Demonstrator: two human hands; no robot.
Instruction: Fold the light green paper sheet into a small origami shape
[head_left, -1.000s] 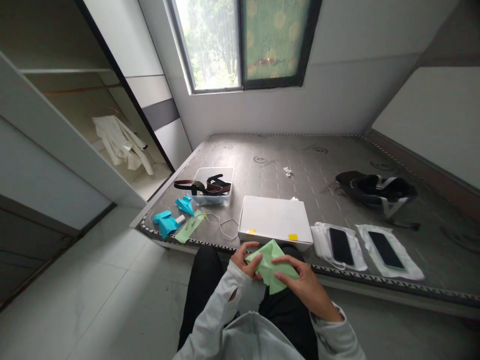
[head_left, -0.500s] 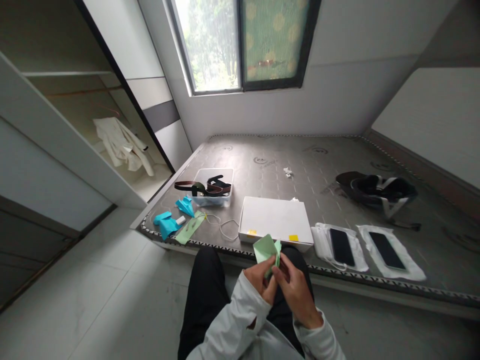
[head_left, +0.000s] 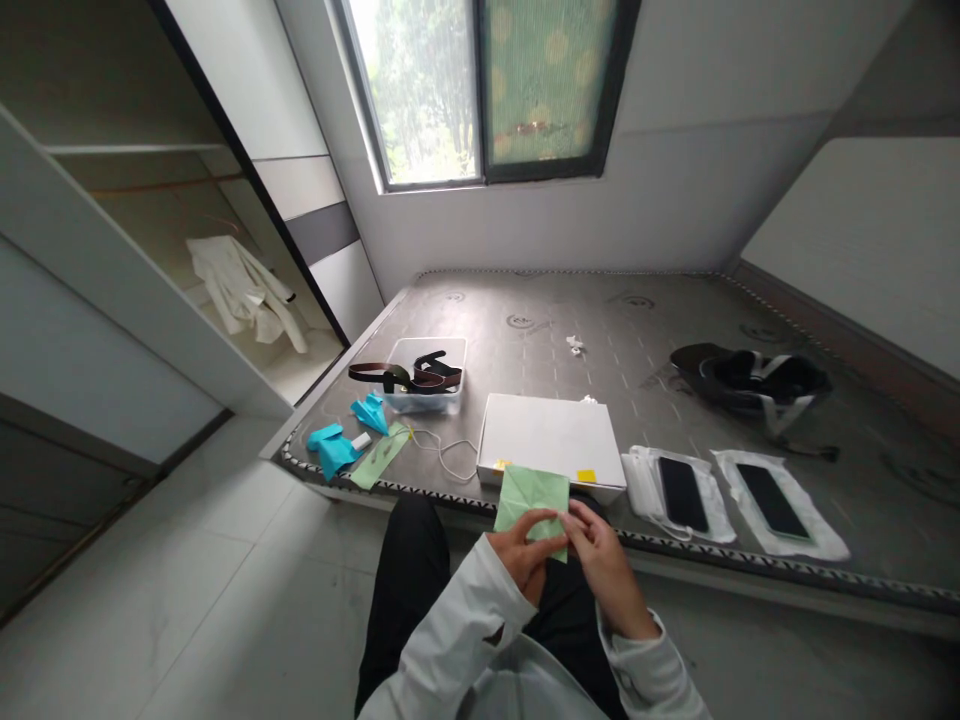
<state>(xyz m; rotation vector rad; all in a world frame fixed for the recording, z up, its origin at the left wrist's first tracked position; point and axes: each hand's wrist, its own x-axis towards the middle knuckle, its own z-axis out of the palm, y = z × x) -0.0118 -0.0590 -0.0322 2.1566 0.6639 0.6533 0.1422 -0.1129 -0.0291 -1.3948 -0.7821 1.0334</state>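
I see paper (head_left: 532, 488) over the lap (head_left: 561, 615), mostly beyond the fingers | left hand (head_left: 523, 552): gripping its lower part | right hand (head_left: 606, 562): fingertips pinching its right edge

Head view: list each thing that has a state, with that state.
Green paper: creased, held
Left hand: holding green paper
Right hand: pinching green paper
White box: shut
Plastic box: open
Left phone: screen dark
Right phone: screen dark
Wardrobe: open
Helmet: inside showing
Blue papers: creased
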